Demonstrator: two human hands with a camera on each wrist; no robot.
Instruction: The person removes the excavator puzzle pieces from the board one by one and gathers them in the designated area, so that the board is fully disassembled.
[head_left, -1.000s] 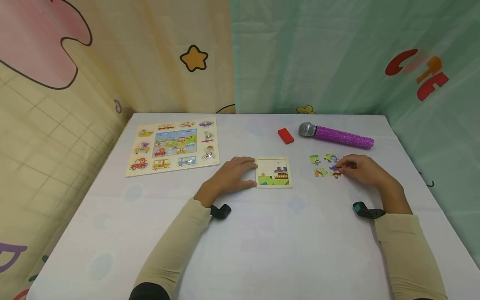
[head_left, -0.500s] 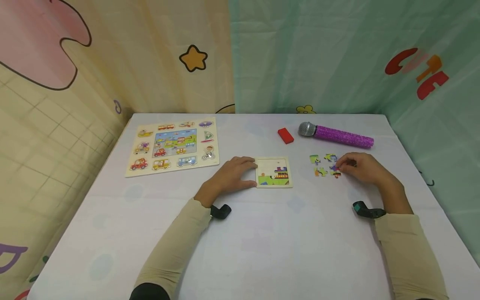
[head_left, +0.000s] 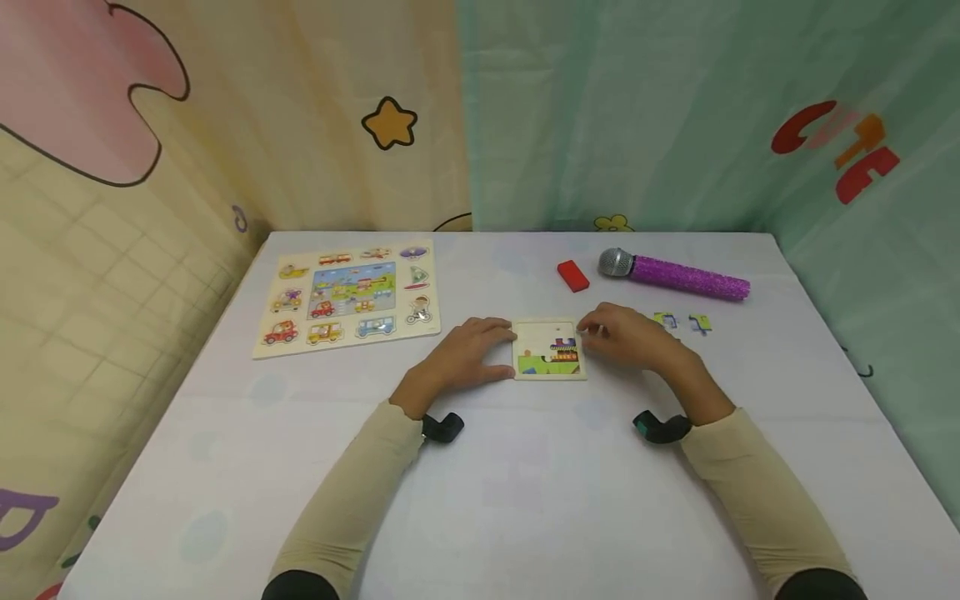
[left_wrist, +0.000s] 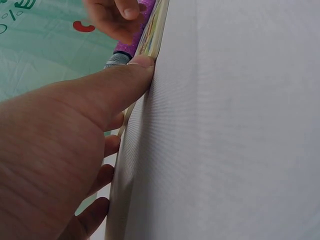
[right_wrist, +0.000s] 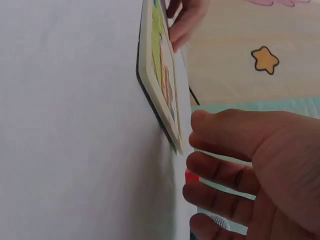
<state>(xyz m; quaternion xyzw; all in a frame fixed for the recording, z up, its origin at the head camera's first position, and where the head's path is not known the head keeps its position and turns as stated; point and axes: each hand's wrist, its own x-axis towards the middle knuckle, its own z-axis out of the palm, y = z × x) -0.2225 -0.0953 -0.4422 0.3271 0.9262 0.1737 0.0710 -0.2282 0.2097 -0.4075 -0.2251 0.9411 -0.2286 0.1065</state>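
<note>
A small square wooden jigsaw puzzle board (head_left: pixel 528 365) lies on the table, partly filled with a colourful train picture. At its left edge my left hand (head_left: pixel 468 352) holds it, the thumb at the near corner and the fingers towards the far one. In the left wrist view, the thumb (left_wrist: pixel 135 72) presses against the board's side. My right hand (head_left: pixel 626 335) is bent at the board's right edge, thumb and index tips close together; I cannot tell whether a piece is between them. Behind that hand, loose jigsaw pieces (head_left: pixel 701 323) lie on the table, some hidden by it.
A larger wooden vehicle puzzle (head_left: pixel 300 345) lies at the back left. Beyond the small board are a red block (head_left: pixel 573 276) and a purple glittery microphone (head_left: pixel 686 278). Patterned curtains (head_left: pixel 600 125) hang behind the white table (head_left: pixel 525 500).
My right hand has moved left from the loose pieces to the small board's right edge, uncovering one piece and covering others. My left hand stays at the board.
</note>
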